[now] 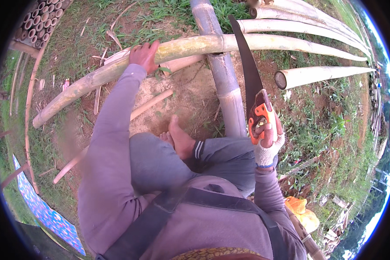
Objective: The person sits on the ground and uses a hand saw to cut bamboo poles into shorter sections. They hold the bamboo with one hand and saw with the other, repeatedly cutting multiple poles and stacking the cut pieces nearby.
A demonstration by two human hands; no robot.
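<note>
My bare left hand (144,57) grips a long yellowish bamboo pole (186,47) from above, its fingers bent over the pole. That pole lies across a thicker greyish bamboo pole (227,89), which runs away from me. In my right hand (270,141), covered by a white glove that leaves fingertips bare, is a handsaw (252,73) with an orange handle. Its dark blade points away from me and passes in front of the yellowish pole, just right of the crossing. Whether the teeth touch the bamboo I cannot tell.
Several cut bamboo poles (307,77) lie at the far right. Stacked bamboo ends (39,21) show at the far left. A thin stick (151,105) lies on the ground before my bent legs. An orange-yellow bag (302,213) sits at the near right, a patterned blue sheet (50,212) at the left.
</note>
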